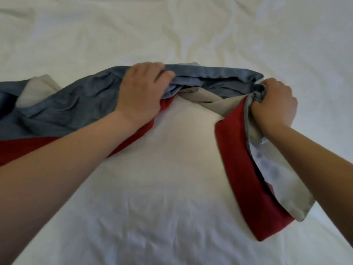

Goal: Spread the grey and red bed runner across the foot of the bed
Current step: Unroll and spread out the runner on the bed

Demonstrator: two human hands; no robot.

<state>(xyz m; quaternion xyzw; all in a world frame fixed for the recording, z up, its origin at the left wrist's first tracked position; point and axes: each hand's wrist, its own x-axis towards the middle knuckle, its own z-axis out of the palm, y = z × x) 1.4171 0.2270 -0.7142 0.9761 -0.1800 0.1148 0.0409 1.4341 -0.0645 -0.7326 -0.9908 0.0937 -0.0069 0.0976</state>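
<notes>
Both of your hands have hold of the bed runner (80, 104), which lies bunched and twisted in a shallow arch on the white bed (172, 188), not flat. Your left hand (145, 88) sits palm down on top of the arch, its fingers curled over and gripping a fold of grey cloth along the runner's far edge; the thumb is hidden. Your right hand (273, 104) is closed into a fist round a gathered bunch of grey cloth at the right end of the arch, knuckles up, with cloth bulging out of the fist on its left side. Between the two hands the runner is drawn into a narrow rope of folds, grey on the far side and its pale lining (202, 98) turned up on the near side. Left of your left hand the runner widens, grey side up and creased, with a corner of lining folded over, and runs out of view at the left. There its red band (28, 148) follows the near side and passes under your left forearm (66, 159). From your right fist the other end comes toward you, just beside your right forearm (321, 165). This end has the red band on the left and the pale lining uppermost, and it ends in a folded corner resting on the bed. The bed is wrinkled all round the runner. You cannot tell which edge of the bed the runner lies nearest.
</notes>
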